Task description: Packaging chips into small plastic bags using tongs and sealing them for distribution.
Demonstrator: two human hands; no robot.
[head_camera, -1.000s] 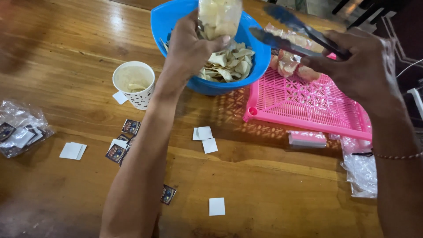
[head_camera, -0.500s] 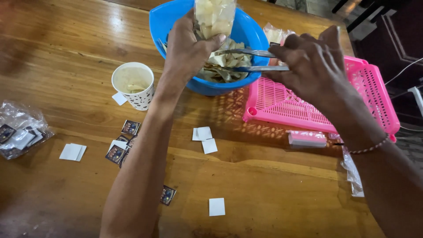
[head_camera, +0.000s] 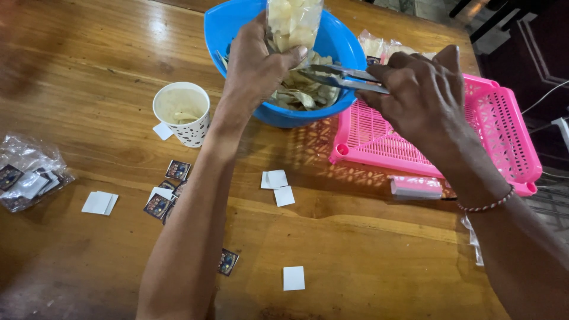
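Compared with the frame half a second earlier, the tongs (head_camera: 338,77) have closed almost fully and tilted slightly, their tips now lower among the chips (head_camera: 302,95); the clear bag (head_camera: 293,24) sits a little higher in view, and the pink basket (head_camera: 498,124) shows more of its far corner.

Positions are given relative to the blue bowl (head_camera: 237,29). Nearest the viewer, well short of the bowl, a white paper square (head_camera: 293,278) lies on the wooden table (head_camera: 367,261), with a small dark printed card (head_camera: 226,261) beside the left forearm. Closer to the bowl lie two more white squares (head_camera: 277,185), a cluster of printed cards (head_camera: 166,189), and a further white slip (head_camera: 99,202). Far to the bowl's left sits a crumpled plastic packet (head_camera: 26,172) holding more cards. Just left of the bowl stands a spotted paper cup (head_camera: 182,112). Right of the bowl and touching its shadow lies the basket, with a pink-and-white bar (head_camera: 416,186) in front of it.

At the bowl, the left hand (head_camera: 255,65) grips the chip-filled bag, fingers curled round its lower part, above the near rim; hand and forearm hide part of the bowl's contents. The right hand (head_camera: 421,95), fingers closed round the tong handles, reaches in from the bowl's right side and covers part of the basket.
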